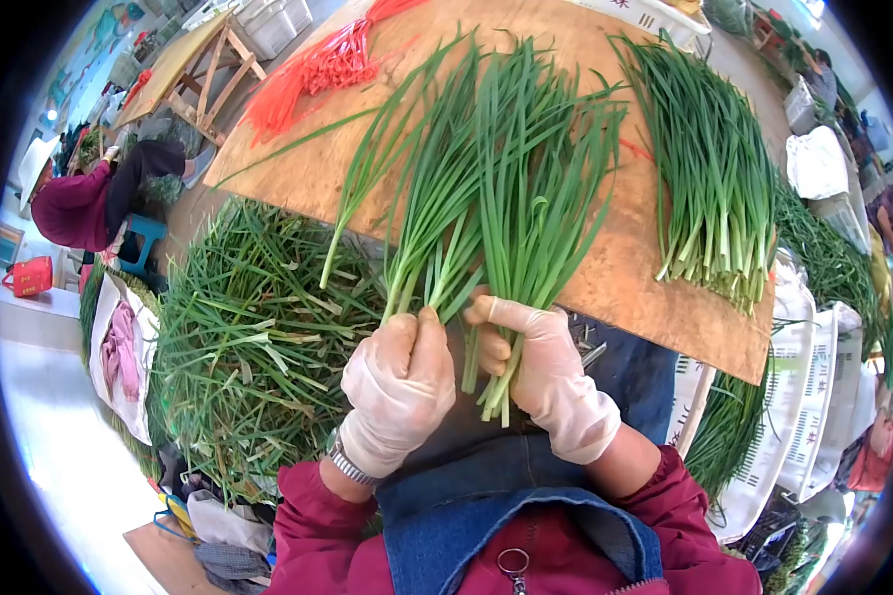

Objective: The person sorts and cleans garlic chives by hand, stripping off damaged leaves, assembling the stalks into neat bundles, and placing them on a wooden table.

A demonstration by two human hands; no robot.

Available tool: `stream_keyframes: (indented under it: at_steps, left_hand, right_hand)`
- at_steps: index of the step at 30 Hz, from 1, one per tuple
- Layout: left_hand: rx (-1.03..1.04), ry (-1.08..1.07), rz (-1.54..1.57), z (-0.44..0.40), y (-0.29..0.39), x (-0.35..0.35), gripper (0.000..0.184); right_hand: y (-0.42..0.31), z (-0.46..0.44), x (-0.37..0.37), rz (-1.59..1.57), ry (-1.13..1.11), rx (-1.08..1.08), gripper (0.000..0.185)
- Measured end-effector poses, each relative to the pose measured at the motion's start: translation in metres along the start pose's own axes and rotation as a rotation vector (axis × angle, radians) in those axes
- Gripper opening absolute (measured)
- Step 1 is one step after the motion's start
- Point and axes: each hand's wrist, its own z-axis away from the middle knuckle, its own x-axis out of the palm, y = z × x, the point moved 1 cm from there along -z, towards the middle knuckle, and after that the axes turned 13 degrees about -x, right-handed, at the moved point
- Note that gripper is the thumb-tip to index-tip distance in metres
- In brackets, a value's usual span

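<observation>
Both of my hands wear thin white gloves and are closed on garlic chives in front of my apron. My left hand (399,389) pinches a loose bunch of garlic chives (429,223) near the stem ends, thumb and fingers together. In my right hand (556,382) is a thicker bunch of garlic chives (546,208), gripped low, with pale stem ends sticking out below the fingers. The leaves of both bunches spread over the wooden board (625,288). A few separate stalks (365,183) lie just left of them. Some finger surfaces are hidden behind the stems.
A large pile of garlic chives (704,164) lies on the board's right side. Red plastic strips (318,74) are at its top left. A heap of leaves (258,347) fills the lower left. White crates (799,407) stand at right; a person (79,208) sits far left.
</observation>
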Motion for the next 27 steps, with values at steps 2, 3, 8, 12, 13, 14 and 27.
stream_keyframes:
  at_steps: [2, 3, 8, 12, 13, 14, 27]
  left_hand:
    - [0.020, 0.031, 0.029, 0.001, 0.004, 0.000, 0.022]
    - [0.017, 0.007, 0.057, 0.001, 0.007, 0.000, 0.022]
    - [-0.071, -0.137, 0.266, 0.002, 0.021, -0.009, 0.020]
    - [-0.207, -0.260, 0.429, 0.011, 0.005, -0.049, 0.017]
    - [-0.242, -0.283, 0.429, 0.016, -0.003, -0.064, 0.015]
    - [-0.344, -0.222, 0.363, 0.022, -0.012, -0.081, 0.013]
    - [-0.497, -0.421, 0.435, 0.042, -0.005, -0.061, 0.018]
  right_hand:
    - [-0.003, 0.002, 0.004, 0.101, -0.008, -0.021, 0.011]
    - [-0.001, 0.001, 0.004, 0.061, -0.007, -0.014, 0.010]
    - [0.009, -0.007, 0.006, -0.047, -0.004, 0.054, 0.011]
    - [-0.003, 0.003, 0.013, 0.080, -0.027, 0.053, 0.016]
    - [-0.002, 0.004, 0.014, 0.121, -0.018, 0.034, 0.018]
    - [-0.001, 0.004, 0.013, 0.118, -0.031, 0.035, 0.016]
    - [-0.019, 0.003, -0.021, -0.012, -0.063, 0.057, 0.023]
